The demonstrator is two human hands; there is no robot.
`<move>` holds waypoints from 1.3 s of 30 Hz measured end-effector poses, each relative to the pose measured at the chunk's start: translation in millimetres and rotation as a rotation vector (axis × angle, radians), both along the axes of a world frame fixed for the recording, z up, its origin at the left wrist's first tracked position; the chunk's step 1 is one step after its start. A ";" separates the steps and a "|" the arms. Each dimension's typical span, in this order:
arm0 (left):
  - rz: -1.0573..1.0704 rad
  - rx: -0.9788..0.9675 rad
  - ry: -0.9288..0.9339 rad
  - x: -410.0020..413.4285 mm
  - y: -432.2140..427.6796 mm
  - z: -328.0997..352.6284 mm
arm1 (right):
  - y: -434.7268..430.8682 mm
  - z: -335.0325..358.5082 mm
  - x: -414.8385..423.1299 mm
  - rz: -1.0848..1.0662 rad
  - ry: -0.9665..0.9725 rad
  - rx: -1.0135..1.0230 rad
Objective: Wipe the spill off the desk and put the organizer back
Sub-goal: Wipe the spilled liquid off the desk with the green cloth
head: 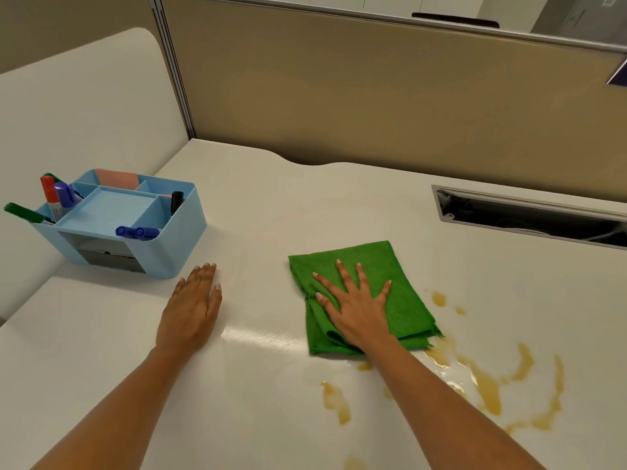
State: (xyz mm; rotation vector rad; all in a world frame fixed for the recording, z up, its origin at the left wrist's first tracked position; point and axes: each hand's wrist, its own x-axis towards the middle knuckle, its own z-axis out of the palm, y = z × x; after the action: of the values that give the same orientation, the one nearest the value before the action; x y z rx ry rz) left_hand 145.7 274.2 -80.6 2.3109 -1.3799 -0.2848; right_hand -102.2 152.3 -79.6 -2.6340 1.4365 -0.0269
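Note:
A folded green cloth [403, 300] lies on the white desk [271, 205], and my right hand [356, 307] presses flat on it with the fingers spread. A yellow-brown spill [488, 385] streaks the desk to the right of and below the cloth, with smaller patches near my right forearm. My left hand [191, 310] rests flat on the bare desk, fingers together, holding nothing. A light blue organizer [169, 232] with several markers and a pink pad stands at the left, just beyond my left hand.
An open cable slot [529, 215] with a grey rim cuts into the desk at the right rear. A tan partition wall [373, 103] runs along the back. A white side panel [84, 106] rises at the left behind the organizer.

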 end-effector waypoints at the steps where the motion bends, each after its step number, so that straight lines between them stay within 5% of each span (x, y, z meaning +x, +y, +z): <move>1: -0.001 0.002 -0.004 0.0 0.1 0.0 | -2.7 -0.2 -5.6 -0.011 0.004 -0.003; 12: 0.015 -0.002 -0.019 -4.2 0.4 3.6 | -0.6 -1.5 -12.5 -0.055 -0.027 0.025; 23: 0.011 -0.036 0.010 -24.6 9.6 7.9 | 44.7 2.5 41.0 0.184 -0.044 0.058; 39: 0.086 -0.027 -0.091 -70.2 60.1 6.3 | 94.0 3.7 9.9 0.392 -0.040 0.042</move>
State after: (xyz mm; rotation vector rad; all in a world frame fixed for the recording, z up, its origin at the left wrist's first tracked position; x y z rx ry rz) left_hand 75.5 334.4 -74.3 2.3794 -1.3146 -0.1352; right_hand -92.3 246.3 -76.0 -2.8102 0.8771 -0.0078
